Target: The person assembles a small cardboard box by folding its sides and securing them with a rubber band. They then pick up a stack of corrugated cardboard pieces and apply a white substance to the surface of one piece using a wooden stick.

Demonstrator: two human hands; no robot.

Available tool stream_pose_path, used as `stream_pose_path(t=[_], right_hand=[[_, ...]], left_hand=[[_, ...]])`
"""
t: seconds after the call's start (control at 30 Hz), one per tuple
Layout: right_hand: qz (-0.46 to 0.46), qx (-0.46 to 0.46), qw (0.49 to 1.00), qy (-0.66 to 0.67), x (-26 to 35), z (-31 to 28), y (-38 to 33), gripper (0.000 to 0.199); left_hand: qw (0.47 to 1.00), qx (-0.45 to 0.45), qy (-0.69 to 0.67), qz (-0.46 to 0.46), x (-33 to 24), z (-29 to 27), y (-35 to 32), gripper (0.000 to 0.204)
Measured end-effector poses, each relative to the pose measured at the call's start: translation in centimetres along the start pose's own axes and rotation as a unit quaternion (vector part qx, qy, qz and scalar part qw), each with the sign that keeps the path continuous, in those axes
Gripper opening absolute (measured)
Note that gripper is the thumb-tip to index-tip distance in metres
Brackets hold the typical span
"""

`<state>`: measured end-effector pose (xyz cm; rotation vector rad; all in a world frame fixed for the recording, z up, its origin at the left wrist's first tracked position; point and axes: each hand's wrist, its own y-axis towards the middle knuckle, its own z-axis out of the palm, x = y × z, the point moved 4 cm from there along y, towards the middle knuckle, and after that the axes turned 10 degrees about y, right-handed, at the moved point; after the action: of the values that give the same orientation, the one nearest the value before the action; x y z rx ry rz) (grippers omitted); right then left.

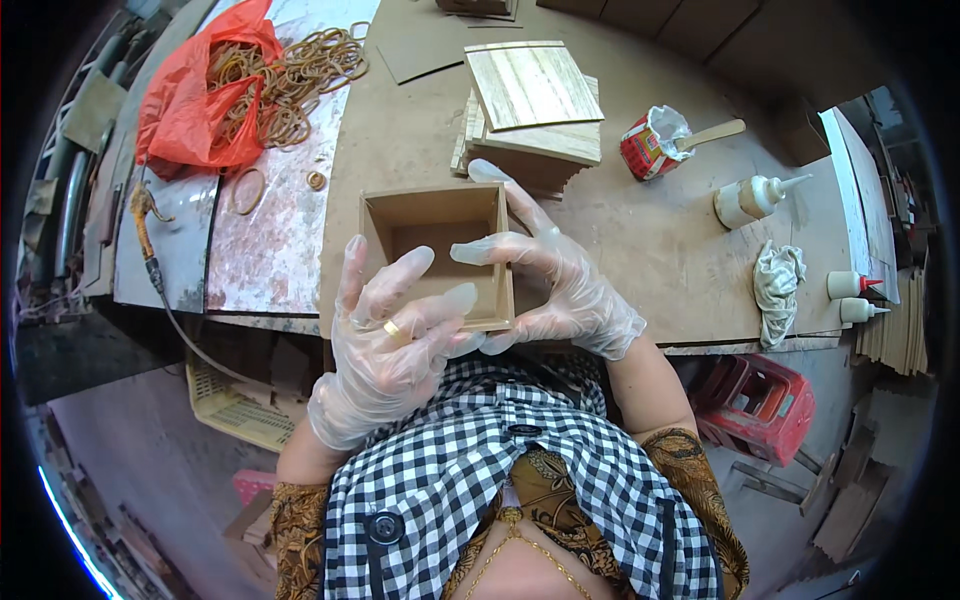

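Observation:
An open brown wooden box (430,205) with thin walls sits at the front edge of the table, tilted toward me. My left hand (390,350), in a clear plastic glove with a ring showing, is at its near left side, fingers curled over the opening. My right hand (565,275), gloved the same way, grips the right wall, with fingers over the rim and the thumb at the near lower corner. Just beyond the box lies a stack of pale wooden panels (530,85). The box's underside is hidden.
A red plastic bag (185,120) spills rubber bands (310,75) at the far left. To the right stand a glue tub (645,150) with a wooden stick, a squeeze bottle (745,203), a crumpled cloth (778,290) and small white bottles (848,285). A red stool (765,410) is below.

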<state>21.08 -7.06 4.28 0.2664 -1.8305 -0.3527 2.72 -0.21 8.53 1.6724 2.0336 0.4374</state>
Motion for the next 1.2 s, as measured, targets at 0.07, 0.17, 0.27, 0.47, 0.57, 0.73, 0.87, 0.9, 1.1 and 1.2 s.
stream_pose_path(t=[0.07, 0.17, 0.27, 0.47, 0.57, 0.73, 0.87, 0.9, 1.1, 1.2], right_hand=[[-0.01, -0.003, 1.0, 0.002, 0.2, 0.0, 0.0, 0.073], [0.002, 0.01, 1.0, 0.024, 0.3, -0.3, 0.1, 0.074], [0.013, 0.013, 1.0, 0.009, 1.2, -0.5, 0.1, 0.076], [0.011, 0.02, 0.999, -0.026, 1.7, -0.3, 0.5, 0.083], [0.01, 0.013, 1.0, -0.025, 1.8, -0.4, 0.4, 0.084], [0.018, 0.01, 1.0, -0.019, 1.3, -0.3, 0.2, 0.086], [0.017, 0.014, 0.999, -0.029, 1.5, -0.4, 0.4, 0.086], [0.019, 0.016, 0.999, -0.038, 1.6, -0.5, 0.5, 0.086], [0.012, 0.013, 0.999, -0.05, 1.4, -0.5, 0.4, 0.086], [0.001, 0.005, 0.999, -0.037, 1.2, -0.5, 0.4, 0.086]], left_hand=[[1.0, 0.011, 0.005, -0.013, 0.0, -0.2, 0.4, 0.016], [0.996, 0.065, 0.036, -0.043, 0.1, -2.3, 1.4, 0.047], [0.994, 0.093, -0.005, -0.048, 1.6, -3.6, 3.4, 0.061], [0.997, 0.003, -0.072, -0.023, 5.5, -0.8, 7.7, 0.025], [0.993, 0.02, -0.117, -0.016, 6.4, 1.5, 8.7, 0.022], [0.965, 0.157, -0.166, -0.13, 6.5, 3.0, 9.3, 0.015], [0.951, 0.177, -0.187, -0.168, 6.8, 3.6, 9.3, 0.011], [0.951, 0.181, -0.183, -0.169, 6.7, 3.6, 9.4, 0.011], [0.952, 0.197, -0.148, -0.18, 6.3, 3.5, 9.9, 0.008], [0.967, 0.171, -0.123, -0.144, 6.1, 3.4, 10.0, 0.006]])
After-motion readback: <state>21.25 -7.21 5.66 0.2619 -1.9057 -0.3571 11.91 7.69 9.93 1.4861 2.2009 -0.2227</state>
